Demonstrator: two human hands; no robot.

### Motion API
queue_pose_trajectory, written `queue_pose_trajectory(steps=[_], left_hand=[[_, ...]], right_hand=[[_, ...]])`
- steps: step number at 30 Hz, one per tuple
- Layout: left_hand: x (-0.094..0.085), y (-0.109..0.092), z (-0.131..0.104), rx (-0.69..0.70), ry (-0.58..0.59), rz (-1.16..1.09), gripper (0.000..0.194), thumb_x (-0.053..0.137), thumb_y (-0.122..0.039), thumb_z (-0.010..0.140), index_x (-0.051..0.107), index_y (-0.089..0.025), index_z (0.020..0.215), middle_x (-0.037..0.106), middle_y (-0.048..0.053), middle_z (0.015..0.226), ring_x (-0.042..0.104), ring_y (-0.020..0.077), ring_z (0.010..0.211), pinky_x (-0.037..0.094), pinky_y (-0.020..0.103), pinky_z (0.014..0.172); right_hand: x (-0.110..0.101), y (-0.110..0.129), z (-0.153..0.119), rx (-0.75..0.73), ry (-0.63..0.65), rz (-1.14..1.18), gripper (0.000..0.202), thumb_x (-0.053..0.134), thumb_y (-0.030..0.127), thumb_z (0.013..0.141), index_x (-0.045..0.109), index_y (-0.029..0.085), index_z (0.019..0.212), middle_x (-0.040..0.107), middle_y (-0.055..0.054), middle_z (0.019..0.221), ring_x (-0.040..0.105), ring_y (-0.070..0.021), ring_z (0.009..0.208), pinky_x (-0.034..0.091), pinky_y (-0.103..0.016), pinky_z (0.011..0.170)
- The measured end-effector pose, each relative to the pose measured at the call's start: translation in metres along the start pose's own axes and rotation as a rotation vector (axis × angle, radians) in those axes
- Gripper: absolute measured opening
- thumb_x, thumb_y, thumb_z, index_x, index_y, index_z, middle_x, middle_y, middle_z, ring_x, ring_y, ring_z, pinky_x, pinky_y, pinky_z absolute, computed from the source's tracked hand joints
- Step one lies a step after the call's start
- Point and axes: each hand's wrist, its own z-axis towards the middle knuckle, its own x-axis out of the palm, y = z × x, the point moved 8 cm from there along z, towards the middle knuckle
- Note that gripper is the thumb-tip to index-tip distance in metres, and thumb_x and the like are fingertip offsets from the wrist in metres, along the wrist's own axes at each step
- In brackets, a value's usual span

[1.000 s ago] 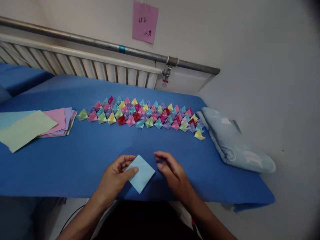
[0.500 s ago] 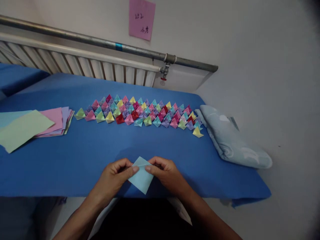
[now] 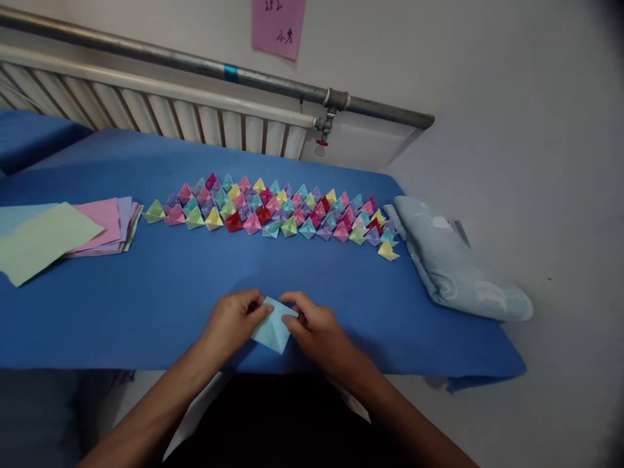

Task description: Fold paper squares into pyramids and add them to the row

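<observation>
A small light blue paper [image 3: 273,330] with creases is held above the front part of the blue-covered table [image 3: 160,312]. My left hand [image 3: 238,320] pinches its upper left edge between thumb and fingers. On the right side, my right hand [image 3: 312,324] has its thumb against the paper's corner, with the index finger curved above it. Behind the hands, several rows of small folded paper pieces [image 3: 264,214] in many colours stretch across the table.
Loose coloured sheets [image 3: 53,237] lie in a pile at the left. A folded light blue cloth [image 3: 448,263] rests along the right edge. Behind the table are a white radiator [image 3: 185,120], a metal pipe [image 3: 160,58] and a valve [image 3: 325,127]. A pink note [image 3: 279,29] hangs on the wall.
The light blue paper has turned from a diamond to a slanted, shorter shape. My right index finger has lifted away from its edge. The whole view has shifted slightly.
</observation>
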Motion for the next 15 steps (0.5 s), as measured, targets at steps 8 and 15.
queue_pose_trajectory(steps=[8, 15], left_hand=[[0.000, -0.022, -0.014, 0.502, -0.060, 0.431, 0.026, 0.043, -0.020, 0.092, 0.067, -0.022, 0.102, 0.069, 0.007, 0.101, 0.062, 0.0219, 0.095, 0.044, 0.034, 0.084], [0.005, -0.023, -0.050, 0.699, 0.001, 0.501, 0.033, 0.045, -0.011, 0.090, 0.061, -0.023, 0.116, 0.070, 0.005, 0.113, 0.065, 0.0197, 0.101, 0.036, 0.044, 0.101]], right_hand=[[0.007, 0.003, 0.005, -0.127, -0.040, -0.457, 0.019, 0.051, 0.011, 0.086, 0.068, 0.018, 0.090, 0.073, -0.006, 0.087, 0.065, -0.0184, 0.080, 0.046, -0.030, 0.076], [0.003, 0.006, 0.004, -0.091, 0.048, -0.432, 0.019, 0.051, 0.014, 0.091, 0.069, 0.017, 0.097, 0.073, -0.006, 0.093, 0.065, -0.0179, 0.086, 0.045, -0.029, 0.081]])
